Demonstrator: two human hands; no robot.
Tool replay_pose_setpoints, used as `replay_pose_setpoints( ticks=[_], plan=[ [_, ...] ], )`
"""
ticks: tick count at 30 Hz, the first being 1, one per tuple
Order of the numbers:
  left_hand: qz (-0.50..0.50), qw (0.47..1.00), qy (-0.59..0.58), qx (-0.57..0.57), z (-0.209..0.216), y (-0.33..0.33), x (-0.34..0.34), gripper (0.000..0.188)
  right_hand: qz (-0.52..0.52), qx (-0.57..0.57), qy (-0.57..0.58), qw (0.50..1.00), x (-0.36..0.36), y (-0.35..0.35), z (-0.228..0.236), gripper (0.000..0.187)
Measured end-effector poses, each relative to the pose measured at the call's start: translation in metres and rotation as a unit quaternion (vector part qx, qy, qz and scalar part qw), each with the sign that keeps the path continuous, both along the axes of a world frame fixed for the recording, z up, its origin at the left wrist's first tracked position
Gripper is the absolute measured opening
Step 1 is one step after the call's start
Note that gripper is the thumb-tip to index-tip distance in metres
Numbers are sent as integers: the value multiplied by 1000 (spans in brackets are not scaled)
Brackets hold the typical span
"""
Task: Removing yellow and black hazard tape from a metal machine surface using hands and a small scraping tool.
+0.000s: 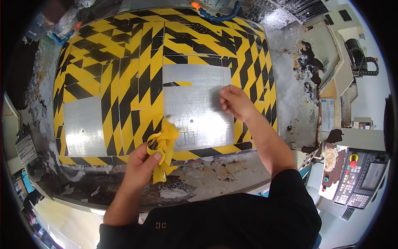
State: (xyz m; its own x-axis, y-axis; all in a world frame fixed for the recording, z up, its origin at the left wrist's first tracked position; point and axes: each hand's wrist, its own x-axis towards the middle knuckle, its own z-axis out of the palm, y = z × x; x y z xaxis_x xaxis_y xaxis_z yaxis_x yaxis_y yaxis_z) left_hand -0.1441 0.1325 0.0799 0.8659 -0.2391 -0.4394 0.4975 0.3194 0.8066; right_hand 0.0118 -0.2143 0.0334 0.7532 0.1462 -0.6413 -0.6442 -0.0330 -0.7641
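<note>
My left hand [143, 162] grips a crumpled wad of yellow and black striped tape [163, 145] over the near edge of a large machine plate [124, 83] covered in the same striped tape. My right hand [234, 101] rests with pinched fingertips at the right edge of a bare silver patch [195, 108] where the tape is gone. A short scrap of tape [177, 84] still sticks near the top left of that patch. A second bare silver patch [83, 126] lies at the plate's left.
White chips and grime [290, 83] cover the machine bed right of the plate. Blue segmented coolant hoses [219, 16] hang at the top. A control panel with buttons and a red knob [356, 176] stands at the right. The rusty front ledge [199, 174] runs below the plate.
</note>
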Motion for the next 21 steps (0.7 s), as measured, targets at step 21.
replay_pose_setpoints(
  ticks=[21],
  plan=[
    [8, 997, 38, -74, -11, 8, 1, 25, 257, 103, -157, 948, -55, 91, -19, 50]
  ],
)
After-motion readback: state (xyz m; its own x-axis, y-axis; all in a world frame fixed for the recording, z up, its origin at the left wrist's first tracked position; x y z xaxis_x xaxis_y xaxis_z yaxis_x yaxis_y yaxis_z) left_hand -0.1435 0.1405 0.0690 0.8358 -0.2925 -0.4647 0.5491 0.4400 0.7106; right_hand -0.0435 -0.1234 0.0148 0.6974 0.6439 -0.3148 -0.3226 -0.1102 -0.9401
